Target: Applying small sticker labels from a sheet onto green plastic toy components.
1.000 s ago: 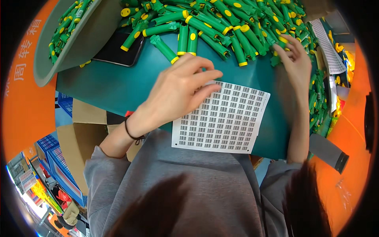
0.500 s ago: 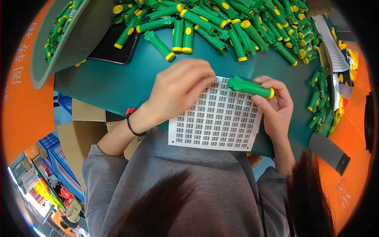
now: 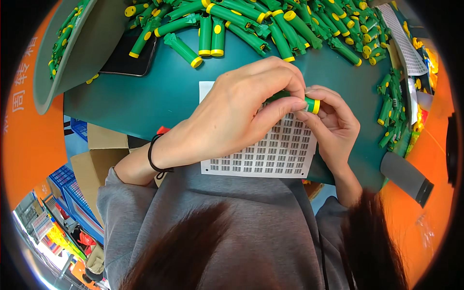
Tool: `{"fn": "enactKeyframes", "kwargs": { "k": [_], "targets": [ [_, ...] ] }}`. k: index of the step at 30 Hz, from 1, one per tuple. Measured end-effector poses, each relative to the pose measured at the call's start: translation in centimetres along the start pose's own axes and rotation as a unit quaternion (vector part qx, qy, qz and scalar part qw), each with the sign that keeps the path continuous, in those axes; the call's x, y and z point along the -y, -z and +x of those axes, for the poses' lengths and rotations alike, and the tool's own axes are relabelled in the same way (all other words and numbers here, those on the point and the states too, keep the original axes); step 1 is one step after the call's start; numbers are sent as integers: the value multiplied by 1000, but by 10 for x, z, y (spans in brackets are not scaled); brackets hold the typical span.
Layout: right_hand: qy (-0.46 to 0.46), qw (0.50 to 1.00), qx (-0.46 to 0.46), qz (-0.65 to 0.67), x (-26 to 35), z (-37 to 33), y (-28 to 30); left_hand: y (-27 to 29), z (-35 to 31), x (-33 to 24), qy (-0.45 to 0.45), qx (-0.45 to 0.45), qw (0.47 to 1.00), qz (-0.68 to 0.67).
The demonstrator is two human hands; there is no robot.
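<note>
A green plastic tube with a yellow end cap (image 3: 316, 106) is held over the sheet, mostly hidden behind my fingers. My right hand (image 3: 336, 123) grips it near the yellow end, thumb below and fingers above. My left hand (image 3: 246, 106) is closed over the tube's other part, its thumb and bent fingertips pressed onto it. Whether a small label sits under those fingertips cannot be made out. Beneath both hands lies a white sheet of small printed labels (image 3: 263, 157), its upper part covered by my left hand and wrist.
Many similar green tubes (image 3: 237, 19) are piled across the far side of the green table (image 3: 130, 104). At left stand a grey bin (image 3: 92, 53) with more tubes and a dark flat device (image 3: 130, 58). A grey cylinder (image 3: 406, 179) and another label sheet (image 3: 406, 46) are at right.
My left hand has moved right from the sheet's upper edge onto the tube. The tube, fully visible before in my right hand, is now mostly covered. The view has shifted slightly.
</note>
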State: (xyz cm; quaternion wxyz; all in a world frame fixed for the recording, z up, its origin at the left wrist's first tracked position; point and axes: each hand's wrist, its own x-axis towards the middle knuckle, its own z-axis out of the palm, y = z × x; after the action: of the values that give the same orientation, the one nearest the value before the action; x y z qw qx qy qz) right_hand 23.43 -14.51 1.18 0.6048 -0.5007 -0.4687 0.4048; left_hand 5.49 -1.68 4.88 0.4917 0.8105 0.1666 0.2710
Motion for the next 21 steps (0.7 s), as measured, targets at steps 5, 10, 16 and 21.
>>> {"fn": "enactKeyframes", "kwargs": {
  "k": [5, 10, 16, 21],
  "targets": [
    [22, 999, -7, -23, -2, -2, 1, -3, 4, -3, 2, 1, 999, 33],
    [23, 999, 3, -41, 1, -2, -1, -2, 1, -6, 9, -5, 999, 44],
    [17, 999, -8, -45, 0, -3, 0, -6, 2, -7, 8, -15, 998, 62],
    [16, 999, -13, -44, -1, -4, -1, -10, 0, -6, 4, -33, 997, 74]
  ]
}}
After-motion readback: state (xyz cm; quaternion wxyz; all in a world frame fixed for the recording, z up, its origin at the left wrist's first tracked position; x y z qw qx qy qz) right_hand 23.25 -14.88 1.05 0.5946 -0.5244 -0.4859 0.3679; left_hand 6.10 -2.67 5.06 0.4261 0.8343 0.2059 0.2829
